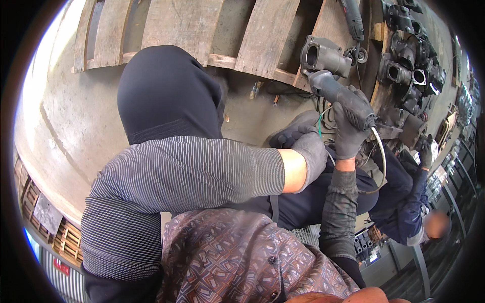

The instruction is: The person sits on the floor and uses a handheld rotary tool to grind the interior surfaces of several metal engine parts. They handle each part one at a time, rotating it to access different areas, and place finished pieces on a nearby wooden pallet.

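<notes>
Right hand [349,126] grips grey handheld grinder [337,93], head near cast-metal housing [331,54] over wooden pallet [179,22]; left hand [310,153] curled, can't tell if holding anything.

- The head view comes from the left of two fisheye cameras on the person's head, looking steeply down past their patterned shirt [222,252] toward the wooden pallet [182,22] along the top edge.
- It sits close: the striped left sleeve [197,166] looms large, with the gloved right hand [351,131] and corded power tool [336,92] right of centre.
- Towards the right rim, the wide lens takes in a co-worker [406,212], smaller and tilted.
</notes>
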`<state>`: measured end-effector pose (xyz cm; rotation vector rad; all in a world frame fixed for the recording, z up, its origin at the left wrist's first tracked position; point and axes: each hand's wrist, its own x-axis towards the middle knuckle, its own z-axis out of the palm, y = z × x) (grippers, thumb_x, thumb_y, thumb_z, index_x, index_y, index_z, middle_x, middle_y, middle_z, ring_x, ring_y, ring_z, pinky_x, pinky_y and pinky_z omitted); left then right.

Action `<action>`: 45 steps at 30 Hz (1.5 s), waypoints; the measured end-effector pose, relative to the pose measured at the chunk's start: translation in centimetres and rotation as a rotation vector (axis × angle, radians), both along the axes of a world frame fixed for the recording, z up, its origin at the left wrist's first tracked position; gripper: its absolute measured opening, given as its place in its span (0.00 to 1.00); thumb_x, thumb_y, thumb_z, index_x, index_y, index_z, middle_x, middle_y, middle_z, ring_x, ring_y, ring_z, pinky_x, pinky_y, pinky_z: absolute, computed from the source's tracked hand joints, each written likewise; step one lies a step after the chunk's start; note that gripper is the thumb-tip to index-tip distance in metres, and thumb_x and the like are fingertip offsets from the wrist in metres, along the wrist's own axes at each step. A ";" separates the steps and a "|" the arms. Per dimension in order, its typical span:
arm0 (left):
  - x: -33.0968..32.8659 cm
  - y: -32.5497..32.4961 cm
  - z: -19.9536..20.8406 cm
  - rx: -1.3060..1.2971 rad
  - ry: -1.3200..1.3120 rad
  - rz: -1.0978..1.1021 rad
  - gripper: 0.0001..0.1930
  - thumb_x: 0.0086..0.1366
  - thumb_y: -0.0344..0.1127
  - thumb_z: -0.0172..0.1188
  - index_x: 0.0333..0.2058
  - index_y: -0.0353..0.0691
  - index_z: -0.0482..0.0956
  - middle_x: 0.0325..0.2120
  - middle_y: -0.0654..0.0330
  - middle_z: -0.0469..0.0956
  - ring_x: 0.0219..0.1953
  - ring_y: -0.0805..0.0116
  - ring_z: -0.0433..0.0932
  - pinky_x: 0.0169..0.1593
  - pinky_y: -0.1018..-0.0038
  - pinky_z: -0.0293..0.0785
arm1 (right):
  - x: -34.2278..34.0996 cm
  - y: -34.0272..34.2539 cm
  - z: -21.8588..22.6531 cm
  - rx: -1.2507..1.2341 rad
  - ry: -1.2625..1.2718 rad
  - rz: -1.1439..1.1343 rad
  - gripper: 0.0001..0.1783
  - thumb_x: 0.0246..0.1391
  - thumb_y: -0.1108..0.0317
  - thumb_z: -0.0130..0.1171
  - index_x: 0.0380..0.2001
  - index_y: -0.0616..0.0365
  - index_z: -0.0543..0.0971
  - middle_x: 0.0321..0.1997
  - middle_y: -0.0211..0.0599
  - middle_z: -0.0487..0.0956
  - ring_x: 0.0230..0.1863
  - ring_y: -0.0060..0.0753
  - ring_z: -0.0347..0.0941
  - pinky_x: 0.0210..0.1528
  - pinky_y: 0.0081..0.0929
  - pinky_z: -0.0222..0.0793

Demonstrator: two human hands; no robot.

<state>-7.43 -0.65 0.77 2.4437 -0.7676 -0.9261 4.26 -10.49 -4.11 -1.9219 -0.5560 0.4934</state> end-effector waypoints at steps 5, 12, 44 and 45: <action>0.4 0.8 0.8 -0.009 0.008 0.000 0.16 0.67 0.43 0.62 0.50 0.50 0.88 0.46 0.63 0.88 0.50 0.53 0.85 0.51 0.43 0.75 | 0.1 -1.2 -1.0 0.007 -0.038 0.015 0.39 0.50 0.79 0.76 0.64 0.64 0.69 0.64 0.46 0.75 0.65 0.39 0.74 0.70 0.39 0.70; 0.6 1.0 1.1 0.034 -0.019 0.006 0.15 0.66 0.41 0.63 0.50 0.51 0.88 0.47 0.62 0.88 0.49 0.56 0.86 0.50 0.47 0.77 | -0.3 -2.0 -1.9 -0.024 -0.183 0.068 0.39 0.50 0.78 0.77 0.63 0.63 0.68 0.64 0.46 0.76 0.64 0.40 0.75 0.70 0.39 0.69; 1.3 1.2 0.4 -0.048 0.077 0.036 0.17 0.66 0.43 0.64 0.53 0.53 0.87 0.49 0.64 0.86 0.49 0.56 0.85 0.54 0.43 0.74 | -0.2 -0.4 0.1 -0.052 -0.097 0.044 0.40 0.49 0.79 0.77 0.64 0.66 0.69 0.63 0.45 0.76 0.64 0.38 0.74 0.69 0.38 0.70; 1.3 1.2 0.6 -0.065 0.066 0.048 0.17 0.66 0.42 0.64 0.52 0.53 0.88 0.48 0.64 0.86 0.49 0.57 0.85 0.54 0.43 0.74 | -0.2 -0.4 -0.1 -0.068 -0.135 0.069 0.40 0.48 0.79 0.77 0.63 0.66 0.70 0.63 0.45 0.76 0.63 0.37 0.74 0.69 0.37 0.70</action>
